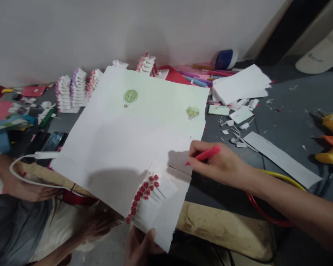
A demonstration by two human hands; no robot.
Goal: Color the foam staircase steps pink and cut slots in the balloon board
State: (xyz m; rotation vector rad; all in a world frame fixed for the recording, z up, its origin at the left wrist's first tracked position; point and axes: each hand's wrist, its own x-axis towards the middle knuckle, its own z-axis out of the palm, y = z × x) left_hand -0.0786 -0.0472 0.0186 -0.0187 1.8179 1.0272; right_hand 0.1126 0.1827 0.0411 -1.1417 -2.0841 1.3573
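Right hand [211,162]: grip clamped on red pen [207,153], tip by the right edge of the large white sheet [108,136]. Left hand [141,244]: grip pinching white paper [163,231] beside the red-dotted paper stack [151,201].

A pale wall [100,29] backs the dark table [288,118].
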